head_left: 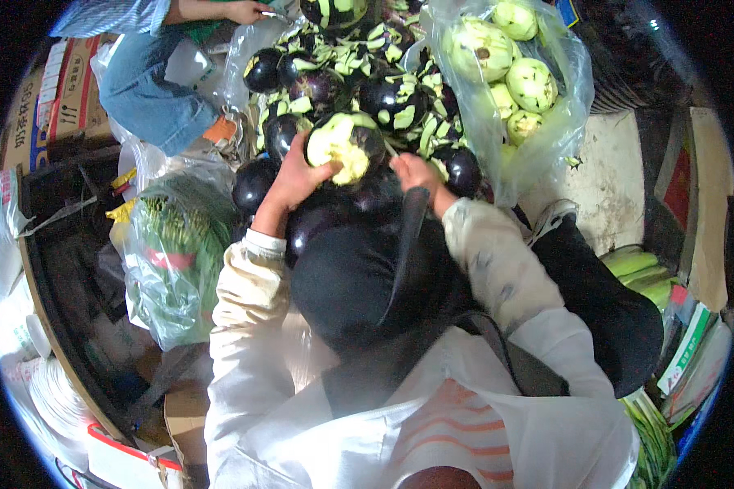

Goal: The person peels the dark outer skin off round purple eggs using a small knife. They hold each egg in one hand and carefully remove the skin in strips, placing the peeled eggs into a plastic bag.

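Observation:
My left hand (300, 177) grips a round, dark purple eggplant (347, 147) whose near side is pared to pale flesh, with the thumb pressed on the bare part. Just right of the eggplant, my right hand (421, 176) is closed on a small tool, perhaps a peeler or knife; only its thin end (391, 148) shows beside the skin. Beneath and around both hands lies a heap of whole dark eggplants (462, 171), strewn with pale green peelings (355, 58). Peeled eggplants (531, 84) fill a clear plastic bag at the right of the heap.
Across the heap at upper left, a co-worker's hand (244, 12) holds a small metal tool beside a partly peeled eggplant (333, 11). A plastic bag of green stalks (177, 250) stands left. Cardboard boxes (73, 91) line the left; long green vegetables (639, 272) lie right.

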A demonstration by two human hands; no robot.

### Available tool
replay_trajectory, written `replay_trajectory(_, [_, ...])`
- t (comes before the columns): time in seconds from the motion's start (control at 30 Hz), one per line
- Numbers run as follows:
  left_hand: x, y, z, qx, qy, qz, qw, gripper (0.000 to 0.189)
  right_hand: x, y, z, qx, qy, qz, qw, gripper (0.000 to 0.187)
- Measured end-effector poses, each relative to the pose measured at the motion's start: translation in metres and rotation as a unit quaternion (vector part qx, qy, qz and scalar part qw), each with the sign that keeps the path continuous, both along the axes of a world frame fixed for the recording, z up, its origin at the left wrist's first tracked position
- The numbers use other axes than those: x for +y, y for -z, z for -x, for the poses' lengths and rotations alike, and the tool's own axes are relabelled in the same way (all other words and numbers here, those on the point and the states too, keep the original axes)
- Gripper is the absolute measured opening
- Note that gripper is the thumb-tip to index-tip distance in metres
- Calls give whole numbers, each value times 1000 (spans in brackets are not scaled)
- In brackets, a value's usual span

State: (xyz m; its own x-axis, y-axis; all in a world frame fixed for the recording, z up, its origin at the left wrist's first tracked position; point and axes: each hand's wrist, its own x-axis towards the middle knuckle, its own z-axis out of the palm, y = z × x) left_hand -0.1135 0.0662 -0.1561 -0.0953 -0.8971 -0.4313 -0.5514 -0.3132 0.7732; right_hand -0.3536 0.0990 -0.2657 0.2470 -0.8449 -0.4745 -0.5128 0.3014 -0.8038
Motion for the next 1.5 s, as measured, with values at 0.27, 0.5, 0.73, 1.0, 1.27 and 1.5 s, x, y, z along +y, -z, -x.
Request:
replay_trajectory(0.27, [-2,2,7,-8,28,-4,1000,92,-66,-36,18,-43,-14,125,991,49])
replay_trajectory(0.5, [-8,4,11,77,-11,-52,996,91,-30,25,8,-124,71,-127,982,28])
replay_trajectory(0.73, [-15,-3,18,109,3,-71,991,92,-29,32,25,52,-84,175,980,39])
replay_trajectory(1.0, [-8,12,-1,134,-9,-85,987,93,-21,-19,-3,-209,172,56,961,40])
replay_trajectory(1.27, [-11,19,-1,144,16,-102,984,96,26,46,-14,-264,250,9,932,35])
replay_trajectory(1.5, [-12,20,0,167,3,-103,981,92,44,23,-22,14,149,151,977,34])
